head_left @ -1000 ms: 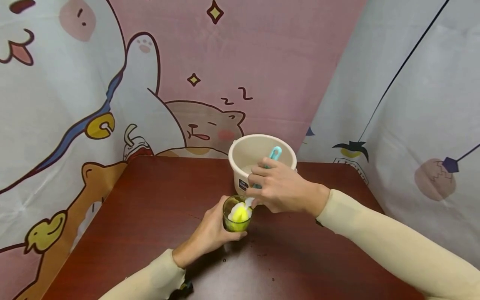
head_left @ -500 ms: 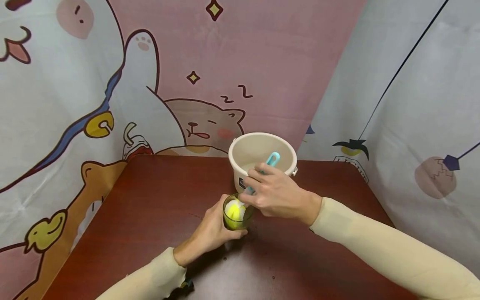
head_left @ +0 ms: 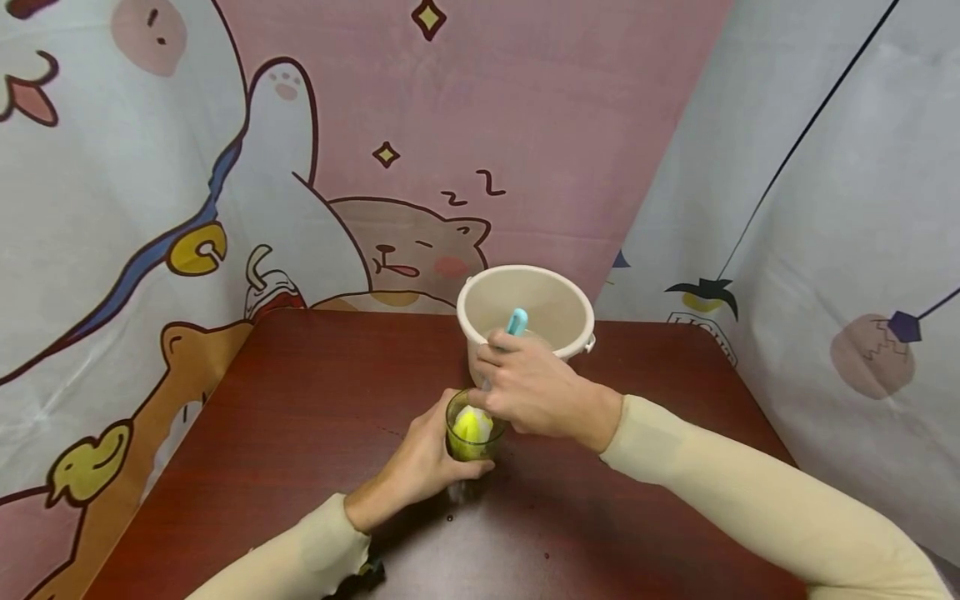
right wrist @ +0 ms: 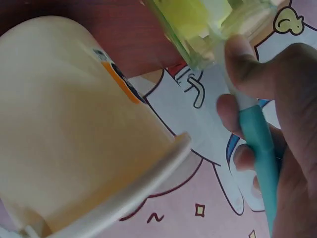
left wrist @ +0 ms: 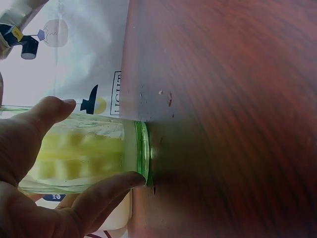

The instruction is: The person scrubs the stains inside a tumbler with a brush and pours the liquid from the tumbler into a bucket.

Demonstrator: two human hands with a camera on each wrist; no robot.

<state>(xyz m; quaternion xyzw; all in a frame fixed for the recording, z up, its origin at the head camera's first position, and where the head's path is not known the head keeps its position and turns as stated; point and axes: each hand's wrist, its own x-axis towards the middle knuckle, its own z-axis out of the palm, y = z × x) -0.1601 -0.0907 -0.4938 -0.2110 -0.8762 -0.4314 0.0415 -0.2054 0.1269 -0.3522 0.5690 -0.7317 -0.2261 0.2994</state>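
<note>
My left hand (head_left: 420, 462) grips a green-tinted drinking glass (head_left: 471, 454), with fingers on one side and thumb on the other. In the left wrist view the base of the glass (left wrist: 142, 153) is right at the tabletop. Inside it sits the yellow and white sponge head (head_left: 472, 425) of a cup brush. My right hand (head_left: 536, 387) holds that brush by its teal handle (right wrist: 260, 144), thumb and fingers wrapped along the shaft. The tip of the handle sticks up above the knuckles in the head view. My right fingers partly cover the rim of the glass.
A cream bucket (head_left: 555, 304) stands just behind both hands, its wall (right wrist: 74, 114) close to the brush in the right wrist view. The dark red wooden table (head_left: 322, 375) has a few small drops on it. A cartoon-printed cloth (head_left: 562, 108) hangs around the table.
My right hand has moved left and tipped the brush handle more upright, turning the sponge within the glass. My left hand keeps the glass in nearly the same spot.
</note>
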